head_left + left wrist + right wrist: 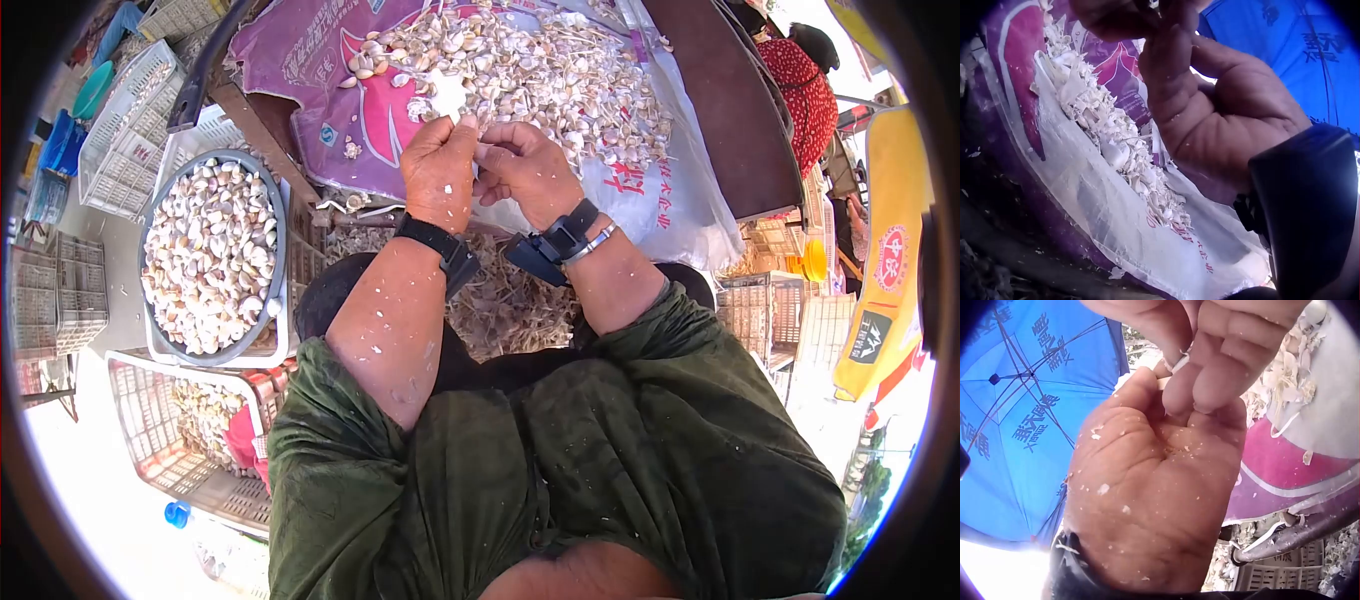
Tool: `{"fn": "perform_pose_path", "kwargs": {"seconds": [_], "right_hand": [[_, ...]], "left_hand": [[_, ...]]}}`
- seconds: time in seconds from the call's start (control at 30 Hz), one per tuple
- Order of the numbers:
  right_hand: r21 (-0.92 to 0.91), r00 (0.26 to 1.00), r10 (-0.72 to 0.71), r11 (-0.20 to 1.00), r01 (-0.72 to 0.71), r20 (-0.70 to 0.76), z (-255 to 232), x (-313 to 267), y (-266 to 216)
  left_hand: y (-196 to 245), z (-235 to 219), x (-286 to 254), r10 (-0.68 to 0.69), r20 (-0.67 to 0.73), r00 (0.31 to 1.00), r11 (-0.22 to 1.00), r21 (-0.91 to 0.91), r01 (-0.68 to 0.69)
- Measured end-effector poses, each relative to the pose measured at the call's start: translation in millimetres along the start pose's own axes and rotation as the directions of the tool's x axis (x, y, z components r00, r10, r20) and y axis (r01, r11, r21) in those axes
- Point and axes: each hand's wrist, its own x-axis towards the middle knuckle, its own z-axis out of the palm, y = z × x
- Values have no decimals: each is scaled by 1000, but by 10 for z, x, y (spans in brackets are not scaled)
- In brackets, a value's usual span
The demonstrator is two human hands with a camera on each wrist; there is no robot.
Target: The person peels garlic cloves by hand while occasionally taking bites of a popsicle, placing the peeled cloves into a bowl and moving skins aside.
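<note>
Both hands meet over the front edge of a heap of unpeeled garlic cloves (560, 75). My left hand (437, 170) pinches a small pale garlic clove between thumb and fingers; the fingertips largely cover it. Against it, the curled fingers and thumb of my right hand (532, 172) pinch at the same clove. In the right wrist view a bit of the pale clove (1163, 382) shows between the fingertips. Flecks of dry skin stick to the palm there. Just beyond the left fingertips lies a glaring white patch (448, 95) on the purple printed sheet (345, 135).
On the left stands a grey round basin (280, 240) full of cloves. Crates (125, 170) stand behind it, and another crate (130, 420) with garlic sits nearer. Loose husks (510, 310) lie below, between the knees. A person in red (800, 100) is at far right.
</note>
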Motion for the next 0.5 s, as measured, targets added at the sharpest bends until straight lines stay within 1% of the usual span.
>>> {"fn": "perform_pose_path", "kwargs": {"seconds": [0.07,0.1,0.17,0.2,0.27,0.3,0.33,0.37,0.4,0.47,0.5], "right_hand": [[-264,999,-6,964,15,34,18,-23,-15],[-264,999,-9,964,18,36,44,-46,-48],[-389,997,38,921,-7,73,91,-120,-121],[-389,997,37,921,-7,71,92,-148,-120],[-545,996,44,839,6,78,98,-168,-115],[-543,996,43,840,7,81,90,-159,-60],[-676,991,-118,725,130,64,76,-143,20],[-790,958,-277,570,226,73,60,-138,76],[-789,957,-281,570,227,72,83,-184,46],[-888,847,-463,229,400,262,113,-298,-25],[-889,849,-460,229,396,260,93,-310,15]], "left_hand": [[15,-16,-7,22,-5,1000,999,-31,-22],[43,-27,-29,4,1,1000,1000,-14,-4],[60,-37,-57,-15,8,1000,1000,4,15],[53,-38,-65,-26,5,1000,1000,5,26],[45,-30,-64,-33,-1,999,999,7,33],[45,-18,-82,-31,-2,1000,999,-15,31],[40,-7,-106,-32,-1,1000,999,-36,32],[37,-2,-131,-32,0,1000,999,-33,32],[59,10,-170,-28,-11,1000,1000,-2,28],[25,23,-212,-32,-25,999,999,28,33],[-9,19,-204,12,-15,1000,1000,25,-11]]}}
